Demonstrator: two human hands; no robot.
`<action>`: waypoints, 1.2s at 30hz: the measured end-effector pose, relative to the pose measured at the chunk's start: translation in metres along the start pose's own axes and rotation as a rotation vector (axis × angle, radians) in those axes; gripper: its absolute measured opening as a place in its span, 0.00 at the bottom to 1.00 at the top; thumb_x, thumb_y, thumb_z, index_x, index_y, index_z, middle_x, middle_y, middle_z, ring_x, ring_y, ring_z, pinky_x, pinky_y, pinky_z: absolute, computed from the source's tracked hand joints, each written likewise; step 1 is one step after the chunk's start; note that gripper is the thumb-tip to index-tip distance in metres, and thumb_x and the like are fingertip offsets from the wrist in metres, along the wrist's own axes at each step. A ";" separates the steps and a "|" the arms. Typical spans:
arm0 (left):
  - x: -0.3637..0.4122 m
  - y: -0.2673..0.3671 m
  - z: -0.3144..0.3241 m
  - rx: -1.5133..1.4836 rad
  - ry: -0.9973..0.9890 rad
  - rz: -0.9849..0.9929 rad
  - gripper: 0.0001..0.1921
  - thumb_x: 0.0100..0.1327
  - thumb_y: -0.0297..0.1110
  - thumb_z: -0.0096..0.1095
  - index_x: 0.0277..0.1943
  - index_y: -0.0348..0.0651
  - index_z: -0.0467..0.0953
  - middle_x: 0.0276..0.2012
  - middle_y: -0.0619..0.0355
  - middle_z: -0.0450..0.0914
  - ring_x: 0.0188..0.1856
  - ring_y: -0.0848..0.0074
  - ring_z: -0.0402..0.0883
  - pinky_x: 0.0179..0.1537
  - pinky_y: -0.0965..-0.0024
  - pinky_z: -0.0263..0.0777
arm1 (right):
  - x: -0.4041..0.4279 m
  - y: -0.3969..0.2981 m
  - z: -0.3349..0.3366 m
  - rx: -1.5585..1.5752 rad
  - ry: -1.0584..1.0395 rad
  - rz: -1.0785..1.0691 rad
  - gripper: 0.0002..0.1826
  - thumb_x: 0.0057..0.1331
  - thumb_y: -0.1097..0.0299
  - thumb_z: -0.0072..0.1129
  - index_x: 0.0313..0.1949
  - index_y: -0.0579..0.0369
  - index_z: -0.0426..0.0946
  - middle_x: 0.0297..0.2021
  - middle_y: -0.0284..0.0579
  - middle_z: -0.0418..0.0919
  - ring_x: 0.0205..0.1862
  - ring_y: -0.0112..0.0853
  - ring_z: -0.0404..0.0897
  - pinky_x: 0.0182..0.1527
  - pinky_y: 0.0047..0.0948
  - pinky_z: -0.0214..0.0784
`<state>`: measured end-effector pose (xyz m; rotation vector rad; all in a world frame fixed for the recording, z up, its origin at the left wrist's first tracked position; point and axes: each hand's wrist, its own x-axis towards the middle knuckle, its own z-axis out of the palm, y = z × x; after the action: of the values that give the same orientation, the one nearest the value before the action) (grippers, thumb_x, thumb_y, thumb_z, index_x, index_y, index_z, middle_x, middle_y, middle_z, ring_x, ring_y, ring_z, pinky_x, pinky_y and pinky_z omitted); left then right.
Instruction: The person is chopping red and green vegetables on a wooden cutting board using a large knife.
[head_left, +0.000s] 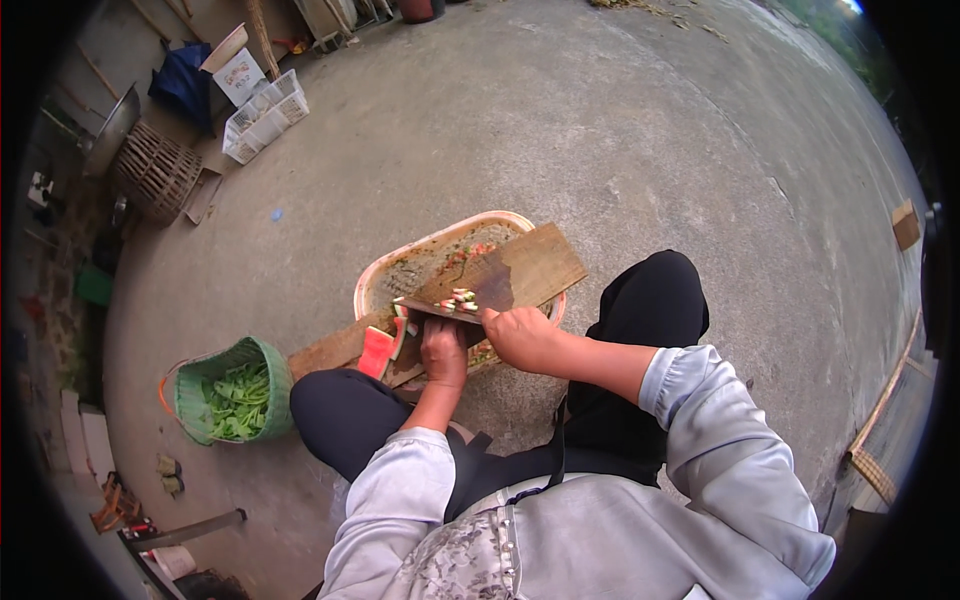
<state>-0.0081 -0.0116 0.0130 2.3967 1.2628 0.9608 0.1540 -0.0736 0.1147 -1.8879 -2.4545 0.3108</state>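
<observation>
My right hand (521, 337) grips the handle end of a kitchen knife (439, 309), whose broad dark blade reaches left across a wooden board (551, 259). Just below the blade is my left hand (444, 351), knuckles up; its fingertips are hidden, so what they hold is unclear. Small cut pieces of watermelon rind (461, 300) lie on the board beyond the blade. To the left of my left hand, a red watermelon slice (376, 351) with green rind rests on the board. The board lies slantwise over an oblong plastic tub (412, 246) holding wet chopped scraps.
A green woven basket (281, 386) of leafy greens stands by my left knee. Farther off at upper left are a white plastic crate (266, 116), a wicker basket (156, 169) and a dark blue umbrella (182, 86). Concrete floor (637, 150) surrounds the tub.
</observation>
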 end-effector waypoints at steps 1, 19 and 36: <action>0.000 0.001 -0.001 0.002 0.001 0.000 0.13 0.59 0.28 0.59 0.47 0.40 0.78 0.41 0.46 0.78 0.45 0.51 0.75 0.47 0.55 0.71 | 0.003 0.001 0.004 0.020 0.022 0.017 0.09 0.59 0.69 0.54 0.35 0.63 0.72 0.24 0.48 0.82 0.27 0.38 0.85 0.26 0.35 0.75; 0.001 -0.002 0.002 0.048 -0.073 -0.068 0.12 0.57 0.28 0.61 0.45 0.40 0.80 0.42 0.46 0.79 0.46 0.52 0.76 0.48 0.56 0.71 | -0.023 0.003 -0.041 0.001 -0.100 -0.008 0.08 0.61 0.71 0.50 0.35 0.63 0.72 0.24 0.49 0.81 0.27 0.39 0.84 0.25 0.35 0.74; -0.001 0.002 -0.003 0.073 -0.037 0.000 0.12 0.58 0.26 0.58 0.45 0.41 0.79 0.42 0.47 0.79 0.47 0.52 0.75 0.50 0.55 0.70 | -0.014 -0.004 -0.028 0.054 -0.048 0.023 0.08 0.61 0.70 0.51 0.36 0.63 0.72 0.24 0.50 0.81 0.26 0.41 0.84 0.26 0.38 0.75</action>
<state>-0.0093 -0.0134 0.0157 2.4574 1.3064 0.8802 0.1579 -0.0843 0.1439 -1.9104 -2.4297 0.4232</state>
